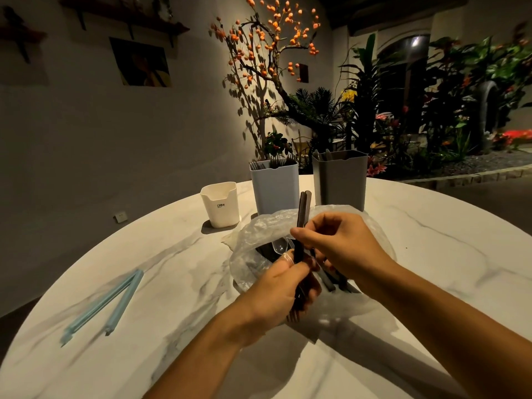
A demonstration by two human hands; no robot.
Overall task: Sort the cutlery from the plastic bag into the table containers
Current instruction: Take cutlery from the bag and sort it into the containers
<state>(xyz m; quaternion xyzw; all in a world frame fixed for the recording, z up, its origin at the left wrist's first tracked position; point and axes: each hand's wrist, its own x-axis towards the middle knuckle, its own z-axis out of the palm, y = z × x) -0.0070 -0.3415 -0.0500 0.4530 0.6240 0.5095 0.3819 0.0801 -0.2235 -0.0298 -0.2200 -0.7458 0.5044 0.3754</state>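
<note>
A clear plastic bag [259, 226] lies open on the white marble table [431, 240], with dark cutlery and a clear spoon [279, 245] inside. My left hand [283, 289] grips a bundle of dark forks [302, 214], handles up and tines sticking out below the hand. My right hand [336, 243] pinches one of those handles from the right, just above my left hand. Behind the bag stand a small white container [220, 204], a pale blue container [275, 187] holding forks, and a grey container [341, 180] with cutlery tips showing.
A light blue bag clip [109, 302] lies open in a V on the table's left side. Plants and a tree with orange fruit stand beyond the far table edge. A wall runs along the left.
</note>
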